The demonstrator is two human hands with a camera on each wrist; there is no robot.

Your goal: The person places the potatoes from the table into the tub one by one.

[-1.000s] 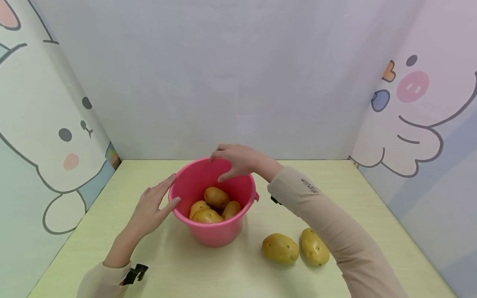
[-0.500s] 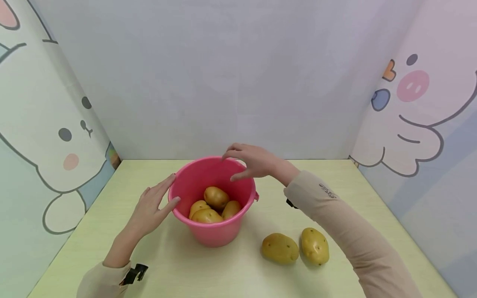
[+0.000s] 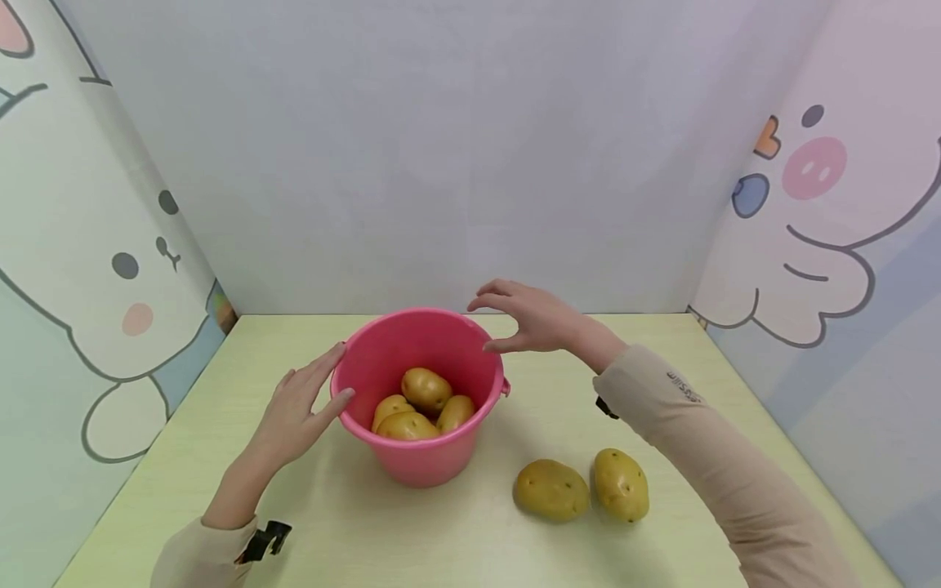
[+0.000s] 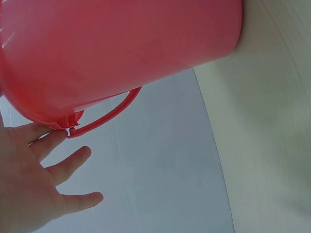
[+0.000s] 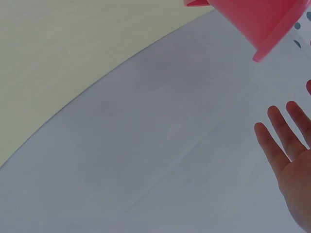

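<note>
A pink bucket stands upright on the table with several potatoes inside. At its left rim is my left hand, fingers straight and spread; in the left wrist view its fingertips lie by the joint of the bucket's handle. My right hand, holding nothing, hovers at the far right of the rim with thumb and fingers apart. The right wrist view shows its fingers extended, below the bucket's rim. Two more potatoes, one beside the other, lie right of the bucket.
The pale yellow-green table ends at a plain grey back wall. Side panels with cartoon animals, a left one and a right one, flank it.
My right hand has moved right, from over the bucket's opening to its right rim, fingers still parted. The left hand, the bucket and the potatoes stay in place.
</note>
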